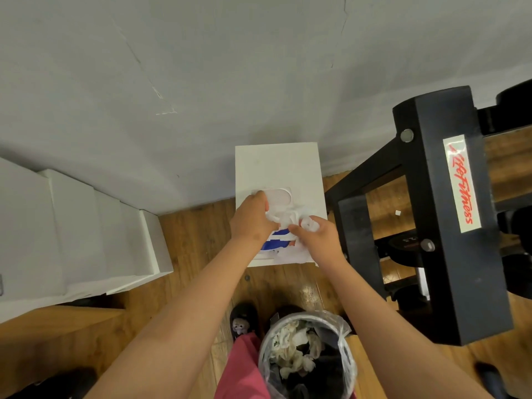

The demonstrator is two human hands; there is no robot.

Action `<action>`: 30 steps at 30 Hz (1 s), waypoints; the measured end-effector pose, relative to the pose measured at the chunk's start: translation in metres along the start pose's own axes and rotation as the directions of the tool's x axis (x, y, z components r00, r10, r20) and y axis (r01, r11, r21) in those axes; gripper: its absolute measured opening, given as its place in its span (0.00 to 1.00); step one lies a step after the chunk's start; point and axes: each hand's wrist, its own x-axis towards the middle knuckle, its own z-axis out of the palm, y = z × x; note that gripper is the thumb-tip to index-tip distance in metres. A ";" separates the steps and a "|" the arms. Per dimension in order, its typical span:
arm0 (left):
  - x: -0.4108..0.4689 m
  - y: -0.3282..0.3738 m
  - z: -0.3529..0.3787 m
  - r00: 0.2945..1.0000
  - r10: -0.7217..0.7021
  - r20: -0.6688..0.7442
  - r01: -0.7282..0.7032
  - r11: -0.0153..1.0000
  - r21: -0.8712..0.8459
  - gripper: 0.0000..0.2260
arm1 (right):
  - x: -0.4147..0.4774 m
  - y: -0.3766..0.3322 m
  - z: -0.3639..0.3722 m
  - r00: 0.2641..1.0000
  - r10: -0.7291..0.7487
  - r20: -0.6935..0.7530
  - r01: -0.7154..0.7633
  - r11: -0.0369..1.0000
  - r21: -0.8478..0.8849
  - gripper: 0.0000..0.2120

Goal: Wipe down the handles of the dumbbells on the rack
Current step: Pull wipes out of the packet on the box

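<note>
A blue and white pack of wet wipes lies on a white box-shaped stand by the wall, its round white lid flipped up. My left hand holds the pack down near its opening. My right hand pinches a crumpled white wipe that comes out of the pack. The black dumbbell rack stands to the right. A dark dumbbell shows on its lower shelf; no handle can be seen clearly.
A bin lined with clear plastic and full of used wipes stands by my feet on the wooden floor. White steps rise at the left. A grey wall is behind the stand.
</note>
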 end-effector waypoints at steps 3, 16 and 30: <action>0.001 0.001 0.000 1.000 -0.005 0.007 0.004 1.000 0.011 0.19 | -0.001 0.002 -0.001 1.000 0.023 0.013 -0.024 0.998 0.059 0.14; -0.014 -0.004 -0.003 0.997 0.010 0.080 0.019 0.933 -0.360 0.05 | -0.002 0.005 -0.005 0.998 -0.046 0.031 0.041 0.989 0.143 0.08; -0.032 -0.020 0.005 0.938 0.342 0.055 -0.342 0.890 0.302 0.15 | 0.001 0.005 -0.004 0.997 -0.063 0.037 0.057 0.987 0.147 0.10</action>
